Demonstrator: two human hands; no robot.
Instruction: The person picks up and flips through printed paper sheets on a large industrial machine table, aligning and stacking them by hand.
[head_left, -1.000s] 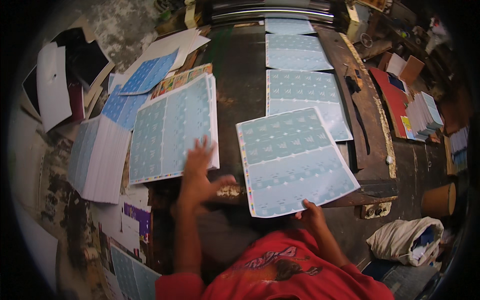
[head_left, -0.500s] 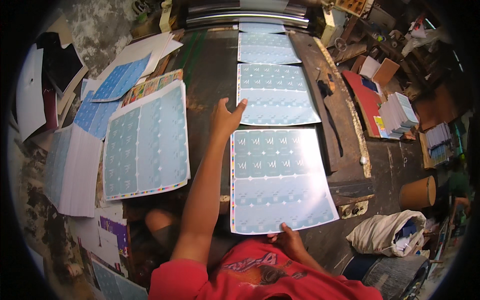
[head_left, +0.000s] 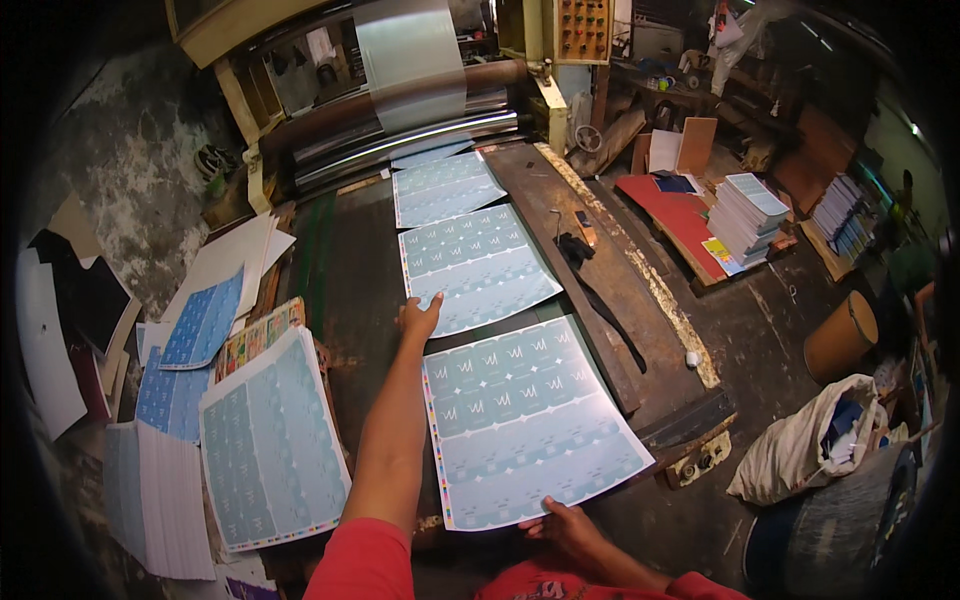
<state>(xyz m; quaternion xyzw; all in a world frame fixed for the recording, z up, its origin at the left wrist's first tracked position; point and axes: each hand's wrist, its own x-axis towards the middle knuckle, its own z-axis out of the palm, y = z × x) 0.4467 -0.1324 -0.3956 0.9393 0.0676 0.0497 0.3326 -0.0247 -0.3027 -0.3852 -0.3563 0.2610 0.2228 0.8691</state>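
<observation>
Printed sheet (head_left: 530, 430), pale blue-green with a colour strip down its left edge, lies directly ahead of the right fingers, nearer the body than the left ones. Going from the left: well out beyond the left fingers leans a thick pile (head_left: 165, 500) of paper, and closer to them lies a stack (head_left: 270, 450) of similar sheets, which the left hand (head_left: 420, 318) was over a second ago and has now left — it is at the near left corner of the next sheet (head_left: 480, 275), thumb and a finger parted (whether they have caught that edge or merely rest there, I cannot tell). Beyond those fingertips, a further sheet (head_left: 447, 188) runs toward the metal rollers (head_left: 345, 153). To the right of the left fingers, the printed sheet has turned from its skewed hold of a second ago into line with that row; I judge it roughly squared up but not yet let go — the right hand (head_left: 570, 530) pinches its near edge, thumb on top, fingers tucked beneath. Far to the right of those fingers stand a tall paper stack (head_left: 742, 225) and, nearer, a cloth bag (head_left: 805, 445).
</observation>
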